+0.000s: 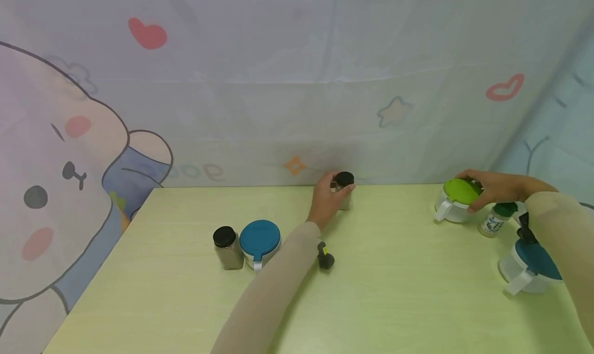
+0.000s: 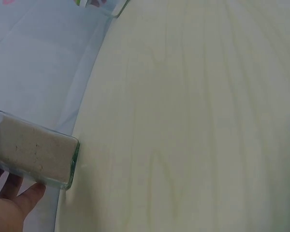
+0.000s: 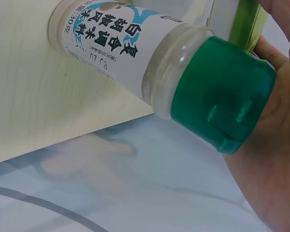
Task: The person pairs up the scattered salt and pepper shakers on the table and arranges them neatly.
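At the table's back edge, my left hand (image 1: 327, 199) grips a black-lidded glass jar (image 1: 345, 180) between thumb and fingers. Brownish powder fills that jar (image 2: 34, 150) in the left wrist view, where it looks tilted and part of the hand (image 2: 14, 208) shows below it. Over at the back right, my right hand (image 1: 494, 186) holds a seasoning pot with a green lid (image 1: 461, 190) and a pale handle. Just beneath this hand stands a green-capped spice bottle (image 1: 493, 224). In the right wrist view the bottle (image 3: 121, 53) partly covers the pot and hand (image 3: 275, 150).
A blue-lidded pot (image 1: 533, 269) stands at the right, partly behind the right sleeve. Left of the left forearm are another blue-lidded pot (image 1: 260, 238) and a black-lidded jar (image 1: 228, 248), side by side. A printed cloth (image 1: 260, 86) hangs behind the table (image 1: 394, 292).
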A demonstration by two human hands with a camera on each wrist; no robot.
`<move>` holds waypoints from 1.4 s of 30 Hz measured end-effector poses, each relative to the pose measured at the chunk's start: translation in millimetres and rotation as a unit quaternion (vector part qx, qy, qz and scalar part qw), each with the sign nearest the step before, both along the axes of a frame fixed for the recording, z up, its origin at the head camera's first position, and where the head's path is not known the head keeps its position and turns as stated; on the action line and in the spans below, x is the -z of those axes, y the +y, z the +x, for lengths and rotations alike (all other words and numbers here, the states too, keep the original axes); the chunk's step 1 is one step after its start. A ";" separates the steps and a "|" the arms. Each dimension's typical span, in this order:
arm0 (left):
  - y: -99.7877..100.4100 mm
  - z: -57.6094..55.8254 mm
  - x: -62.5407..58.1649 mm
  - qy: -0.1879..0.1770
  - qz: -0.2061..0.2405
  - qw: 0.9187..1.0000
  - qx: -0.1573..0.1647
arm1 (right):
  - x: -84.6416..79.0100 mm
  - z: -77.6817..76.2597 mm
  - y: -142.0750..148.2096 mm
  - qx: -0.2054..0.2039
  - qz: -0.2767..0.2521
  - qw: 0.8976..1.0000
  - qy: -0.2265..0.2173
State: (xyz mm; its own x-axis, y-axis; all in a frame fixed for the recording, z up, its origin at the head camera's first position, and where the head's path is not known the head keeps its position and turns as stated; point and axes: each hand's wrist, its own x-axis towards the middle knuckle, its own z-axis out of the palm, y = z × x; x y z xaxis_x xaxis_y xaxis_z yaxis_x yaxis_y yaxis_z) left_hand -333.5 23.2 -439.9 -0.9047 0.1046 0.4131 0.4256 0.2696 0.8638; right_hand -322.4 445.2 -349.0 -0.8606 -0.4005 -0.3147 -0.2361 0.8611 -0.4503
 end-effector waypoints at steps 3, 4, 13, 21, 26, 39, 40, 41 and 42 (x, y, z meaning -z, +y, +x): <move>0.1 0.3 -0.3 -0.002 -0.003 1.000 -0.001 | 0.7 -0.6 1.1 0.001 0.000 1.000 -0.001; 0.2 0.3 -0.5 -0.001 -0.003 1.000 -0.001 | 1.0 -0.7 1.5 0.001 -0.001 1.000 -0.001; 1.7 -0.3 -0.6 0.005 0.001 1.000 0.002 | 1.7 0.5 2.7 0.002 0.006 1.000 0.007; 3.3 0.5 -0.8 0.002 -0.002 1.000 -0.001 | 3.9 0.8 4.0 0.000 0.008 0.999 0.031; 3.3 1.6 -0.6 0.000 -0.006 1.000 -0.001 | 5.3 1.3 5.6 0.000 0.003 0.999 0.037; 2.0 -0.2 -2.0 0.004 0.002 1.000 -0.001 | 1.2 3.1 2.5 -0.001 -0.008 0.998 0.065; 2.1 -0.3 -1.9 0.004 0.003 1.000 -0.002 | 0.2 4.0 1.7 0.000 -0.007 0.998 0.068; 2.0 -0.3 -1.8 0.004 0.002 1.000 -0.002 | -0.5 4.7 1.0 0.001 -0.007 0.998 0.070; 1.8 -0.2 -1.9 0.003 0.003 1.000 -0.001 | -1.9 5.9 0.0 0.001 -0.010 0.997 0.072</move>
